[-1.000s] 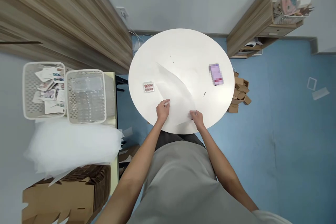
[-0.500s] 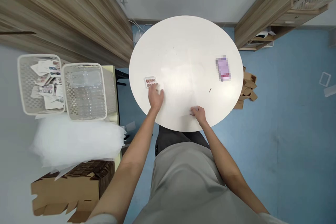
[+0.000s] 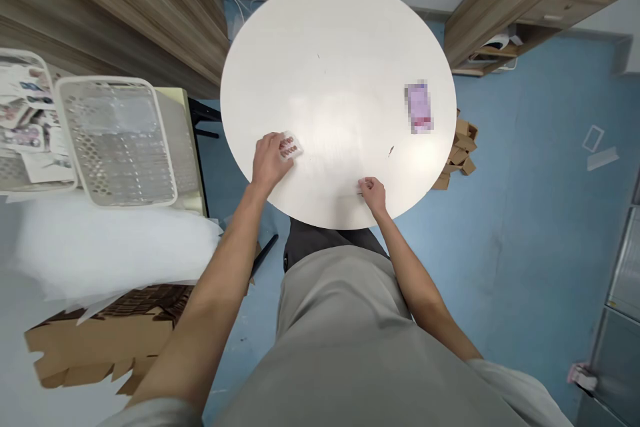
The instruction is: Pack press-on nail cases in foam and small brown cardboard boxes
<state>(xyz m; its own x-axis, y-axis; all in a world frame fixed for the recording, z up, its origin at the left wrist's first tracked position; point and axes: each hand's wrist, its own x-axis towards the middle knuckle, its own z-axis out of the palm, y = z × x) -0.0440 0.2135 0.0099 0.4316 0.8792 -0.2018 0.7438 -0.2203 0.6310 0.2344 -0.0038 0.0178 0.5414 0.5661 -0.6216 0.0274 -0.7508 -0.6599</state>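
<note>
My left hand (image 3: 270, 160) grips a small white card (image 3: 299, 147) by its left side, thumb below and fingers above. The card carries two rows of reddish-brown oval pieces that look like press-on nails. It is at the left front part of the round white table (image 3: 330, 33). Close to the table's front edge, my right hand (image 3: 373, 195) is closed in a pinch. Something thin and see-through, like clear plastic, shows faintly at its fingertips; its outline is hard to make out.
A blurred-out purple item (image 3: 419, 108) lies on the table's right side. At left stand a white basket of clear plastic cases (image 3: 127, 153), a basket of printed cards (image 3: 30, 140), white translucent sheets (image 3: 115, 243) and folded cardboard (image 3: 105, 343). Small brown boxes (image 3: 460, 147) lie beyond the right edge.
My left hand has moved round to the card's left side, taken hold of it and tilted it. My right hand keeps its pinch near the front edge. The view has shifted.
</note>
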